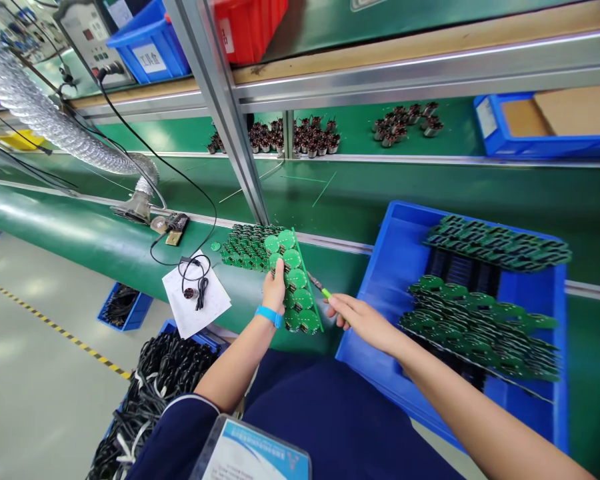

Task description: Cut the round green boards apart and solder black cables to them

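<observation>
Panel [297, 283] of round green boards, upright on the bench between the hands. Loose boards [243, 248] lie beyond it; blue bin [380, 267] of panels sits right of the right hand. Left hand [275, 288] grips the panel's left edge, thumb on its face. Right hand [363, 319], fingers closed, holds a cutter [321, 288] at the panel's right edge.
</observation>
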`<action>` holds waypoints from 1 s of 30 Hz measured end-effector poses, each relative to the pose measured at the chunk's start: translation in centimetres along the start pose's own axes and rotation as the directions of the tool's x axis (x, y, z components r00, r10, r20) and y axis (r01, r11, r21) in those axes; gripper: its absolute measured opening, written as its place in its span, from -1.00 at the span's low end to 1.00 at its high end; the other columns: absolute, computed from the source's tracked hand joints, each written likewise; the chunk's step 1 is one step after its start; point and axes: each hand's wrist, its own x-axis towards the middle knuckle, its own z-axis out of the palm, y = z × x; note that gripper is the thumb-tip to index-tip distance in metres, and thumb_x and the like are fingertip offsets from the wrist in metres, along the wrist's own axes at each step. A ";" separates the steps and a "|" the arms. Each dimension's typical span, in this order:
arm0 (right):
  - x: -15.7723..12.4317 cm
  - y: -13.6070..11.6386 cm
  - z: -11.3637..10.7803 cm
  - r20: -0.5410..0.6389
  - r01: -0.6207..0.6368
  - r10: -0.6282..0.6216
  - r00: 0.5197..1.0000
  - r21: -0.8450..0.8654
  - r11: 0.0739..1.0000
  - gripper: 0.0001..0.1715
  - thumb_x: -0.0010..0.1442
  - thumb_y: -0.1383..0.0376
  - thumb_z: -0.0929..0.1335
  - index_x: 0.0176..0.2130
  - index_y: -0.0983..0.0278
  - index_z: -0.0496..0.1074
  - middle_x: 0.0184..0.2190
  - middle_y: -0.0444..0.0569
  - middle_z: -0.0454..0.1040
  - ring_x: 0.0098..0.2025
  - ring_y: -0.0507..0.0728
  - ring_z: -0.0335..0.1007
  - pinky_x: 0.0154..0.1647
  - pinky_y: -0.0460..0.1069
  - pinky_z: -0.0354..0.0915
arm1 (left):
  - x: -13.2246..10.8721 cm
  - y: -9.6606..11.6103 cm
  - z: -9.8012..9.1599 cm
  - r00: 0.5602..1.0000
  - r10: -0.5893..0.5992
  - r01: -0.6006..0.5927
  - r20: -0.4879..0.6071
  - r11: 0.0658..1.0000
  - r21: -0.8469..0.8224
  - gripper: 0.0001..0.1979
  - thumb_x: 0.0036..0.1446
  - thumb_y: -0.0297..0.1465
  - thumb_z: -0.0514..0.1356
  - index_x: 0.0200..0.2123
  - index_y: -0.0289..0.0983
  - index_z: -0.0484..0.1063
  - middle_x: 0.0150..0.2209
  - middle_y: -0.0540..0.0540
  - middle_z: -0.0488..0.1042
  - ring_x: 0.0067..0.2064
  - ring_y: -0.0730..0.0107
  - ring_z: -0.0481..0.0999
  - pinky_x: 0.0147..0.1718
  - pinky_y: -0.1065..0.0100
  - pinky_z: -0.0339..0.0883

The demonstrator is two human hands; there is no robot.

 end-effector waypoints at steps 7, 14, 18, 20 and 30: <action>-0.5 -0.8 0.0 -0.007 0.023 -0.023 1.000 -0.049 0.999 -0.41 0.05 -0.17 0.13 -0.32 0.26 0.33 -0.54 -0.14 0.30 -0.58 0.00 0.15 -0.51 -0.04 0.15 | 0.3 -0.6 -0.4 1.000 0.007 -0.007 0.012 1.000 0.004 -0.35 -0.04 0.13 0.09 -0.13 -0.31 0.40 -0.10 -0.23 0.49 -0.02 0.14 0.44 -0.05 0.25 0.31; -0.6 -0.7 -0.1 -0.018 0.024 -0.025 1.000 -0.056 0.998 -0.36 0.02 -0.19 0.14 -0.24 0.26 0.33 -0.36 -0.02 0.41 -0.42 0.07 0.30 -0.38 0.00 0.26 | 0.1 -0.4 -0.6 0.999 0.021 -0.021 0.030 1.000 0.001 -0.34 -0.04 0.13 0.09 -0.10 -0.30 0.40 -0.08 -0.22 0.48 0.01 0.14 0.43 -0.02 0.26 0.29; -0.8 -1.0 0.1 -0.004 0.037 -0.037 0.999 -0.080 0.996 -0.41 0.06 -0.16 0.12 -0.33 0.26 0.33 -0.45 -0.07 0.39 -0.50 0.04 0.25 -0.43 -0.01 0.23 | -0.2 -0.2 -0.6 0.999 0.021 -0.021 0.036 1.000 -0.018 -0.37 -0.03 0.12 0.09 -0.13 -0.29 0.41 -0.09 -0.21 0.49 -0.01 0.15 0.44 -0.03 0.25 0.31; -0.9 -1.1 0.1 -0.010 0.037 -0.038 0.999 -0.090 0.995 -0.43 0.07 -0.16 0.12 -0.36 0.25 0.31 -0.45 -0.06 0.39 -0.49 0.04 0.25 -0.42 -0.01 0.22 | -0.3 -0.1 -0.6 1.000 0.020 -0.020 0.022 1.000 -0.015 -0.40 -0.03 0.11 0.10 -0.16 -0.29 0.41 -0.10 -0.21 0.49 -0.01 0.15 0.44 -0.05 0.24 0.32; -0.8 -1.0 0.3 0.000 0.057 -0.057 0.998 -0.098 0.994 -0.45 0.09 -0.14 0.13 -0.34 0.26 0.32 -0.42 -0.06 0.39 -0.46 0.05 0.25 -0.42 -0.02 0.21 | -0.2 -0.5 -0.8 0.999 0.023 -0.022 0.024 0.999 -0.031 -0.39 -0.05 0.12 0.11 -0.17 -0.29 0.41 -0.13 -0.20 0.50 -0.04 0.15 0.46 -0.06 0.24 0.33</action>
